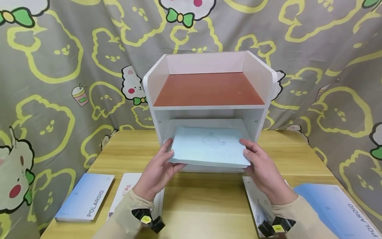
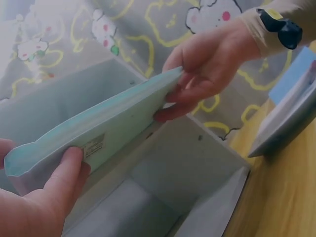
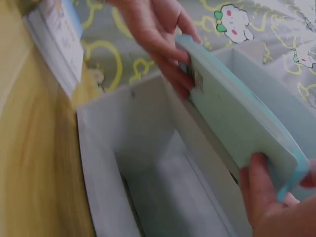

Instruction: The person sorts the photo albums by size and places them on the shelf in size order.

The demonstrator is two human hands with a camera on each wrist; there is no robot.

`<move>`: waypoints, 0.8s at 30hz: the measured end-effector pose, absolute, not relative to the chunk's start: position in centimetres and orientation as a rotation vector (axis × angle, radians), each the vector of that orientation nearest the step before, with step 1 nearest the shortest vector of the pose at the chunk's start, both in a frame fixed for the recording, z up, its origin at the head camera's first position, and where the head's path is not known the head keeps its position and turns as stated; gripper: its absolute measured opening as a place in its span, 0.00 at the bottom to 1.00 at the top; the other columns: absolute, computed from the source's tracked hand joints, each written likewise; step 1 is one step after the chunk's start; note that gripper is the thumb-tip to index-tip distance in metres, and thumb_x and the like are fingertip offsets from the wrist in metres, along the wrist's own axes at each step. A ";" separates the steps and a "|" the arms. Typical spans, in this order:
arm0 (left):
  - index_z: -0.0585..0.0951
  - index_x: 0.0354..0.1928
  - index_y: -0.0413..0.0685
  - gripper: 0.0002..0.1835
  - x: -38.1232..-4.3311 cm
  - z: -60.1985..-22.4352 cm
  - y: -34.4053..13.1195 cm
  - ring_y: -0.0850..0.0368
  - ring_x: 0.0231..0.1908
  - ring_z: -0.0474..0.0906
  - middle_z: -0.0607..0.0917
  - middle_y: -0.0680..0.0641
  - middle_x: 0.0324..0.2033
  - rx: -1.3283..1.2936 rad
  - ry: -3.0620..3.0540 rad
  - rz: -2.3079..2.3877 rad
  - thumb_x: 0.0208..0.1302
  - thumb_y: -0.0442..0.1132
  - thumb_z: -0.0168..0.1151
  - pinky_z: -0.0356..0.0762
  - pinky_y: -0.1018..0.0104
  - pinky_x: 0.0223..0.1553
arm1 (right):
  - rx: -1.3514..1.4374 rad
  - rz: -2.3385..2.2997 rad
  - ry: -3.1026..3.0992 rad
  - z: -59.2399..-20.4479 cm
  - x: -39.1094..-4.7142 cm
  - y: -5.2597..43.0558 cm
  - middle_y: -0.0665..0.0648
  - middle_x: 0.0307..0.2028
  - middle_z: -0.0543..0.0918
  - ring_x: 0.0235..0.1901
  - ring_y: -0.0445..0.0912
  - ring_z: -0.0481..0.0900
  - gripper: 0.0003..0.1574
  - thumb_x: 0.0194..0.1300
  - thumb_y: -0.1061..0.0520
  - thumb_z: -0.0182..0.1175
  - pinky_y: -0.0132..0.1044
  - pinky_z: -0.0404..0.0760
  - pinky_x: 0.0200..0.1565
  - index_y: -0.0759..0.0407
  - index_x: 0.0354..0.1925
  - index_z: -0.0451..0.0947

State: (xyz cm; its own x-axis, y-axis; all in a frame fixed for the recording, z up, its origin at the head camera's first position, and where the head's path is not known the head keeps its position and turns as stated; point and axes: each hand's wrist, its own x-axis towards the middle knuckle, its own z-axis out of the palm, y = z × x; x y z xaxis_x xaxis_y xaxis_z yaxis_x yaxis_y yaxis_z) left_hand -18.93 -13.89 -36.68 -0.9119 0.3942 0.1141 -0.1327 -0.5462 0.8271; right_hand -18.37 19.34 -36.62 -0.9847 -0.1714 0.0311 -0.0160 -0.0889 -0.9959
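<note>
The left hand and the right hand grip opposite ends of a light-blue rectangular book with a whale-like line drawing, their fingers supporting its underside. Just ahead of both hands opens the space beneath the red-brown board of a white box-shaped shelf; moving both hands evenly should keep the book level and knuckles clear.
</note>
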 end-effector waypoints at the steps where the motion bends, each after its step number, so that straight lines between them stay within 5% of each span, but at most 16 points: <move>1: 0.34 0.81 0.57 0.37 -19.0 -36.7 -13.8 0.46 0.68 0.67 0.52 0.41 0.77 0.414 1.300 2.492 0.82 0.35 0.39 0.73 0.50 0.63 | -0.238 -2.168 2.125 -36.6 -18.3 19.6 0.61 0.72 0.54 0.55 0.47 0.71 0.34 0.83 0.51 0.43 0.34 0.80 0.50 0.59 0.79 0.51; 5: 0.35 0.81 0.56 0.36 -19.0 -36.8 -13.7 0.46 0.67 0.69 0.52 0.41 0.77 0.420 1.310 2.492 0.82 0.35 0.39 0.74 0.51 0.63 | -0.358 -1.835 2.556 -36.2 -17.4 20.8 0.61 0.72 0.61 0.61 0.55 0.71 0.32 0.81 0.48 0.48 0.40 0.81 0.52 0.55 0.76 0.59; 8: 0.35 0.81 0.56 0.36 -19.0 -36.8 -13.6 0.46 0.67 0.69 0.53 0.41 0.76 0.435 1.298 2.490 0.82 0.35 0.38 0.72 0.52 0.63 | -0.497 -1.594 2.943 -35.4 -16.3 21.1 0.58 0.67 0.69 0.61 0.55 0.74 0.27 0.78 0.53 0.53 0.34 0.79 0.53 0.55 0.71 0.68; 13: 0.35 0.81 0.58 0.36 -18.9 -36.8 -13.6 0.46 0.68 0.68 0.55 0.43 0.76 0.426 1.290 2.501 0.82 0.35 0.39 0.72 0.51 0.64 | -1.193 -1.210 3.353 -33.9 -14.5 19.4 0.58 0.63 0.76 0.62 0.56 0.73 0.22 0.72 0.57 0.58 0.32 0.66 0.66 0.59 0.62 0.79; 18: 0.36 0.82 0.58 0.36 -18.8 -36.9 -13.7 0.45 0.68 0.68 0.54 0.43 0.76 0.418 1.306 2.509 0.82 0.36 0.40 0.72 0.52 0.64 | -1.864 -0.804 3.295 -33.9 -13.5 15.9 0.60 0.62 0.78 0.64 0.59 0.72 0.26 0.78 0.47 0.46 0.49 0.64 0.70 0.58 0.60 0.81; 24: 0.37 0.82 0.57 0.36 -19.0 -37.1 -13.5 0.45 0.68 0.68 0.54 0.41 0.76 0.460 1.337 2.488 0.82 0.37 0.41 0.71 0.53 0.64 | -2.045 -0.452 3.178 -36.0 -13.5 13.8 0.56 0.65 0.77 0.68 0.58 0.69 0.26 0.76 0.49 0.48 0.65 0.65 0.66 0.54 0.64 0.78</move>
